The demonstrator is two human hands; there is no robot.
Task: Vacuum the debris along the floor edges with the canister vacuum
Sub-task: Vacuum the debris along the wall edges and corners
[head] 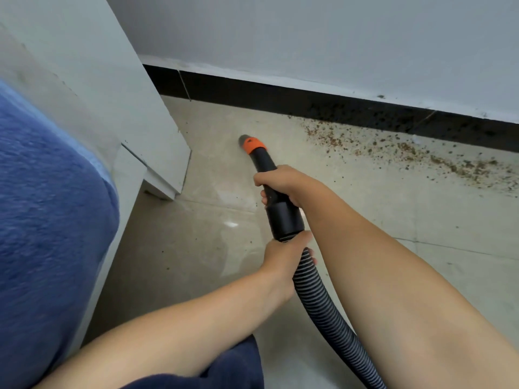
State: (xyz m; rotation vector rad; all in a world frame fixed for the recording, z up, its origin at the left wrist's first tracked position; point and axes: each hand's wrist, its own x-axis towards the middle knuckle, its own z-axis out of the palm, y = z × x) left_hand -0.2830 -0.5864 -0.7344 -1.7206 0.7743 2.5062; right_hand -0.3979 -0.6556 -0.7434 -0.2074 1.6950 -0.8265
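A blue fuzzy blanket (47, 220) filled the left edge of the view, lying over a pale white piece of furniture (134, 130) whose stepped corner foot met the floor (196, 262).

Right of that, the left hand (283, 256) gripped the ribbed hose (323, 304), fingers curled round it just below the smooth black cuff (285, 217). The hose was black with grey ridges and ran down toward the bottom edge of the view, passing between the two bare forearms. Dark blue clothing (233, 369) showed at the bottom edge.

Ahead of the cuff, the vacuum's wand (262, 160) was a slim black tube ending in an orange collar (254, 144) and a short grey nozzle tip (243, 139). The tip pointed up and left, low over the beige tiled floor, near the furniture's corner and short of the black skirting (280, 101) at the wall's foot; whether it touched the tile could not be told.

The right hand (280, 186) wrapped round the wand just above the cuff, thumb over the top, fingers curled beneath.

Further right, brown crumbly debris (421, 155) lay scattered along the floor edge against the skirting, thickening toward the right edge of the view, well apart from the nozzle. Above stood a grey-white wall (337, 37).
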